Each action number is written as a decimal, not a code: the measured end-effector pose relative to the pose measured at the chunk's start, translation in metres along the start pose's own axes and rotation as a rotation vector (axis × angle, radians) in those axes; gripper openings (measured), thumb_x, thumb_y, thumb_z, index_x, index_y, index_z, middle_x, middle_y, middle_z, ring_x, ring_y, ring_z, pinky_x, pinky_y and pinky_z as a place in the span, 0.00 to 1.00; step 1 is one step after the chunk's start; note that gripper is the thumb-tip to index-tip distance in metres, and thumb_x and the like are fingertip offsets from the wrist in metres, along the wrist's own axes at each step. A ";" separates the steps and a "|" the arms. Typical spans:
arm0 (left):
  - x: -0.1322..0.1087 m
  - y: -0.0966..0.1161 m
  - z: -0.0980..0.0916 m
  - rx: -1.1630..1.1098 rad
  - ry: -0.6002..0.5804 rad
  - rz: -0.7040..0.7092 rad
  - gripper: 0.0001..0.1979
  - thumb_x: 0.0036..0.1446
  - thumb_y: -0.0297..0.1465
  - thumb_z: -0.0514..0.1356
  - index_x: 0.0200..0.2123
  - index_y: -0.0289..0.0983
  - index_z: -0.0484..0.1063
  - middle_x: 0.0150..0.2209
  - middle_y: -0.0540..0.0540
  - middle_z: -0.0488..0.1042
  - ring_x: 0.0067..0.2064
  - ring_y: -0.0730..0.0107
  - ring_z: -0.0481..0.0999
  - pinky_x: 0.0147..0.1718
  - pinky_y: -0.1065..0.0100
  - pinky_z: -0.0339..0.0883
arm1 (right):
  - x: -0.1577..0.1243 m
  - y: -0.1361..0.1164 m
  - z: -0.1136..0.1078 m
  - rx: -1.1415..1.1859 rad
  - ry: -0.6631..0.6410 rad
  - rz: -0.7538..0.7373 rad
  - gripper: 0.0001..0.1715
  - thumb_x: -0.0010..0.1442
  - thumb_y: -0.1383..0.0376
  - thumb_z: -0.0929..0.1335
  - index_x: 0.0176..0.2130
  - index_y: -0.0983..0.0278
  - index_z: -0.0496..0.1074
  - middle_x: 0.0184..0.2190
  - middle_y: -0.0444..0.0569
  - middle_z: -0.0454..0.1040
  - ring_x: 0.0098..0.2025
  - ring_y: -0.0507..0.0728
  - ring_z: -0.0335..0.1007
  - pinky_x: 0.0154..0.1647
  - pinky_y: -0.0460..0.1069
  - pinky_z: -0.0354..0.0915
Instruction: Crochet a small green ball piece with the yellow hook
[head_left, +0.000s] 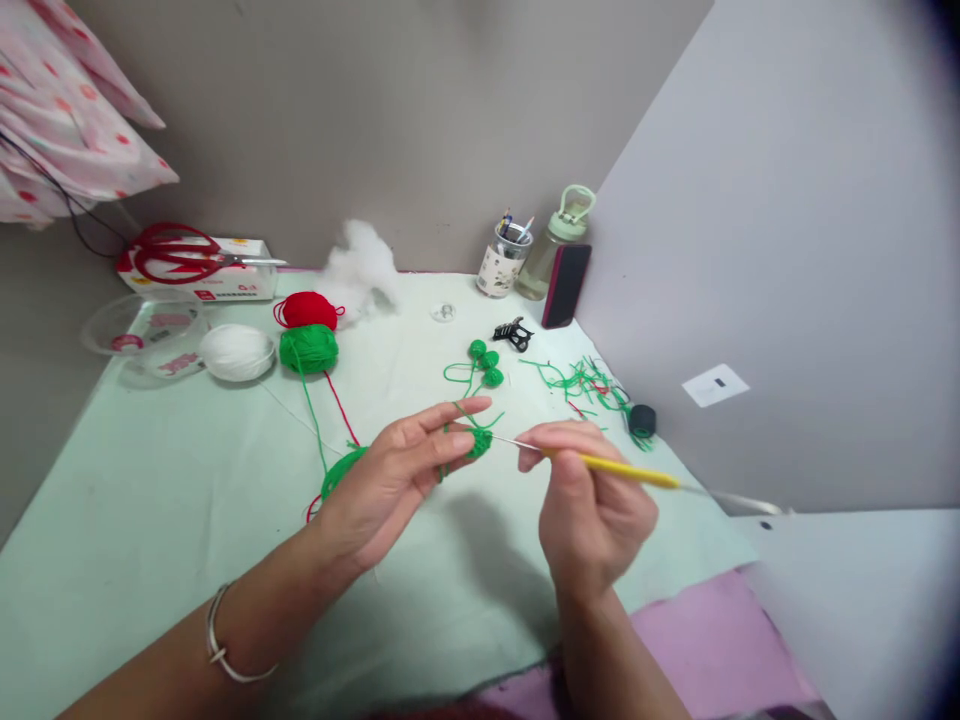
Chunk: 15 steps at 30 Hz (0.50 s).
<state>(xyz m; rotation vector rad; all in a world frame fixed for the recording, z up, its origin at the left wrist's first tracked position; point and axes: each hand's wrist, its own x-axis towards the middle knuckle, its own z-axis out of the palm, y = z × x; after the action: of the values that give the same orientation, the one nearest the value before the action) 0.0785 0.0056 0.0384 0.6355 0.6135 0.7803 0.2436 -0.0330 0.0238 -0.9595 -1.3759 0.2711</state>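
Observation:
My left hand (pixel 405 465) pinches a small green crochet piece (pixel 478 442) between thumb and fingers, with green yarn looped over the fingers. In my right hand (pixel 592 505) is a crochet hook with a yellow handle (pixel 622 468); its thin metal tip reaches the edge of the green piece. Behind the left wrist, a larger green crocheted piece (pixel 343 473) lies partly hidden, with red yarn beside it. Just beyond my hands rest several small green crocheted balls (pixel 489 360) with loose yarn tails.
Green (pixel 309 349), red (pixel 307 310) and white (pixel 238 352) yarn balls sit left, near white stuffing (pixel 361 265) and red-handled scissors (pixel 180 255) on a box. A pen cup (pixel 501 265), bottle (pixel 551 245) and phone (pixel 566 287) stand at the back. Yarn scraps (pixel 585 385) lie right.

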 end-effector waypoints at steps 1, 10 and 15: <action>0.000 0.001 0.000 0.015 0.008 0.026 0.22 0.58 0.35 0.74 0.56 0.42 0.83 0.38 0.49 0.76 0.46 0.67 0.72 0.54 0.64 0.62 | 0.003 0.000 0.000 0.100 0.015 0.075 0.13 0.73 0.67 0.66 0.44 0.57 0.82 0.32 0.46 0.79 0.30 0.54 0.74 0.31 0.51 0.73; -0.004 -0.004 0.004 0.151 0.061 0.167 0.20 0.59 0.34 0.74 0.54 0.49 0.84 0.37 0.52 0.78 0.45 0.68 0.74 0.52 0.66 0.64 | -0.002 -0.001 0.008 -0.041 -0.101 0.024 0.15 0.70 0.72 0.69 0.48 0.55 0.83 0.39 0.47 0.83 0.40 0.55 0.80 0.37 0.51 0.75; 0.001 -0.002 0.000 0.013 0.031 0.027 0.20 0.59 0.35 0.73 0.55 0.42 0.84 0.41 0.48 0.81 0.49 0.64 0.76 0.56 0.63 0.64 | -0.006 -0.001 0.002 -0.310 -0.118 -0.222 0.19 0.68 0.74 0.70 0.52 0.55 0.82 0.44 0.51 0.83 0.44 0.58 0.80 0.40 0.52 0.77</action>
<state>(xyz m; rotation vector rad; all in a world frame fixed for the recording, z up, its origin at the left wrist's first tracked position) 0.0803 0.0055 0.0365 0.6461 0.6399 0.8129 0.2398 -0.0365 0.0204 -1.0451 -1.6501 -0.0572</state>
